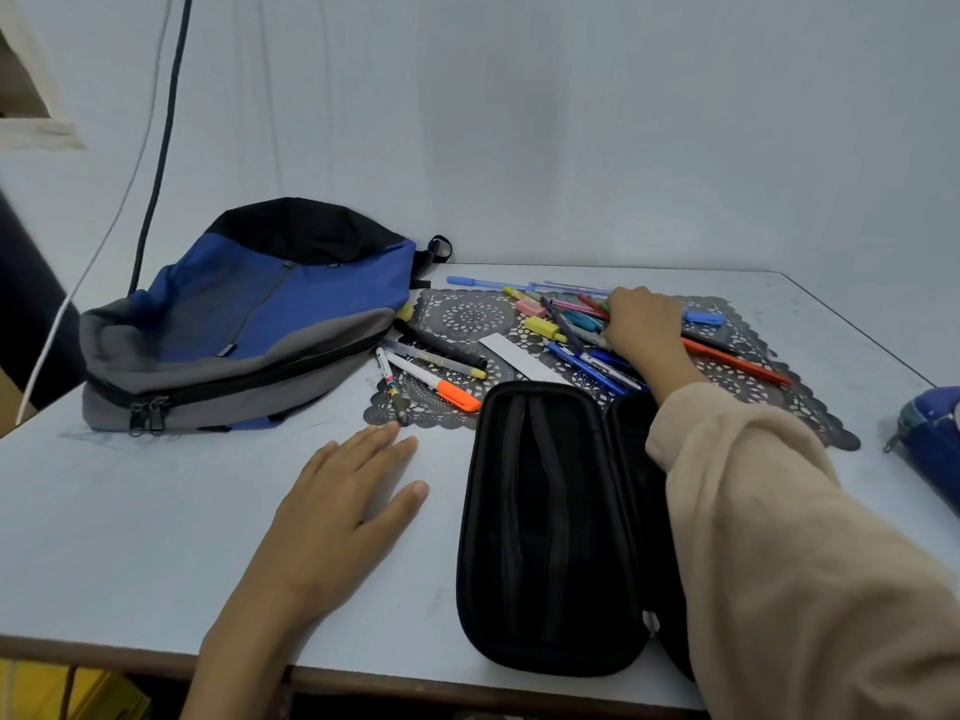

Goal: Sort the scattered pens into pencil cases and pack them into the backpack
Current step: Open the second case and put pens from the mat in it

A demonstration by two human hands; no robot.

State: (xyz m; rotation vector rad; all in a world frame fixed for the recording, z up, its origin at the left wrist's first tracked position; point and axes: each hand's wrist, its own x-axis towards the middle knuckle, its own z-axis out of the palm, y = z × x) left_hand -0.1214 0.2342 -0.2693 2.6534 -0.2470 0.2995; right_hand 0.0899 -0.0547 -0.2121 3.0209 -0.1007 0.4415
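Note:
A black pencil case (545, 517) lies open on the table in front of me, its mesh lid flat to the left. Behind it, many coloured pens (566, 324) lie scattered on a dark lace mat (467, 314). My right hand (644, 324) reaches over the case and rests on the pile with its fingers curled into the pens; which pen it holds is hidden. My left hand (343, 506) lies flat on the table, fingers straight, left of the case. A blue, grey and black backpack (249, 324) lies zipped at the back left. A blue pencil case (930, 433) shows at the right edge.
A white marker with an orange cap (441, 389) and a thick black marker (441, 345) lie near the backpack. A white card (519, 358) lies on the mat. Cables (156, 163) hang at the left by the wall. The table's front edge (363, 672) is near me.

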